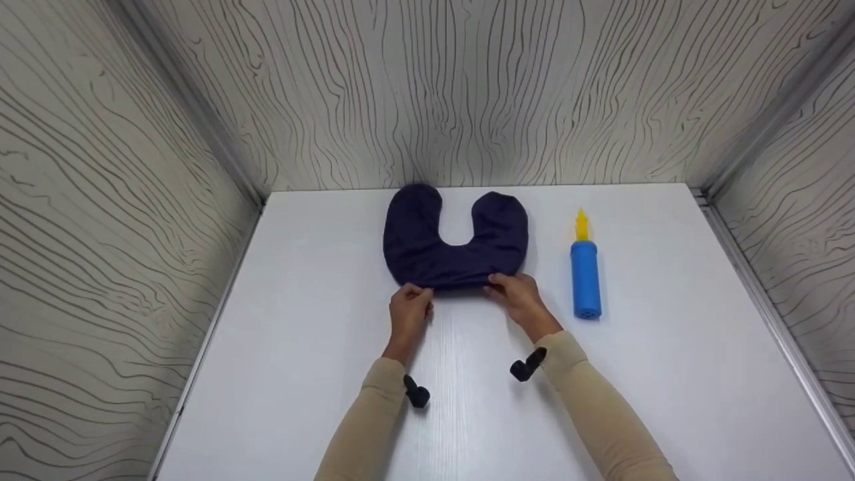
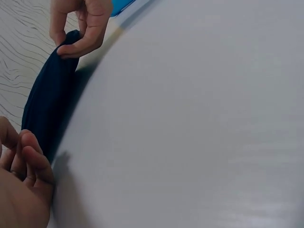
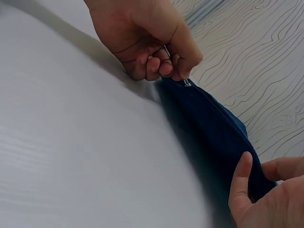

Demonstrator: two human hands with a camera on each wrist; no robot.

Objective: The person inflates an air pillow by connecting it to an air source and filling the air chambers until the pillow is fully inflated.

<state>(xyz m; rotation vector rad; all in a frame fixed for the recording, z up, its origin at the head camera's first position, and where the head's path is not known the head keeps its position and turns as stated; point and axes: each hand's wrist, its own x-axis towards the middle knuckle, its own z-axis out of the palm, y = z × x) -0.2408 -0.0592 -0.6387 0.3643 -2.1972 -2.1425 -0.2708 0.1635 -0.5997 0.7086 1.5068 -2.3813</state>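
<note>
A dark blue U-shaped neck pillow lies on the white table, its two ends toward the back wall. At the left of its near edge, my left hand pinches a small metal zipper pull, seen in the right wrist view. A zipper seam runs along that edge. My right hand grips the same edge further right, thumb on one face and fingers on the other. Seen from the left wrist, the edge stretches between both hands, slightly raised over the table.
To the right of the pillow lies a blue hand pump with a yellow nozzle. Wood-grain patterned panels close off the white table at the back and both sides.
</note>
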